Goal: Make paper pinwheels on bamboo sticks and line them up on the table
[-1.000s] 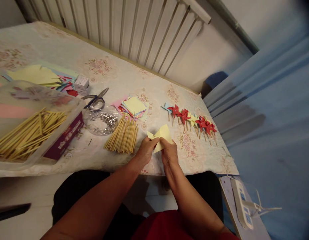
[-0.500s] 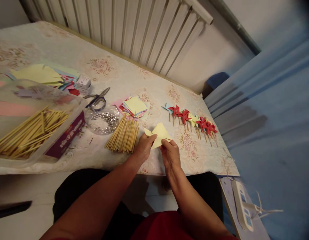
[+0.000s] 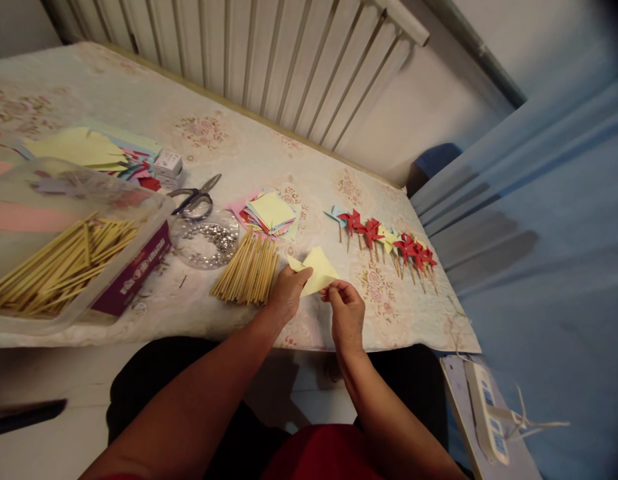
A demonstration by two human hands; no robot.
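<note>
A yellow sheet of paper (image 3: pixel 319 268) with its left corner bent over is held above the front of the table. My left hand (image 3: pixel 289 290) pinches its left side, the thumb lying on top. At the lower right edge, my right hand (image 3: pixel 345 308) is closed with thumb and fingertips on the paper's corner. Just left of my left hand lies a bundle of thin wooden sticks (image 3: pixel 246 270). Behind the paper is a stack of cut paper squares (image 3: pixel 271 212), yellow on top. Finished paper pinwheels (image 3: pixel 373 232), red, yellow and blue, lie in a row to the right.
Scissors (image 3: pixel 196 200) lie behind a clear round dish (image 3: pixel 201 239) of small metal pins. A plastic bin (image 3: pixel 161 217) with more sticks stands left, small boxes (image 3: pixel 167 167) and paper scraps (image 3: pixel 79 148) behind it. A power strip (image 3: pixel 486 413) sits at lower right.
My right thumb has moved off the top of the paper and the fingers have shifted to its lower right corner. My left hand keeps its pinch in nearly the same place.
</note>
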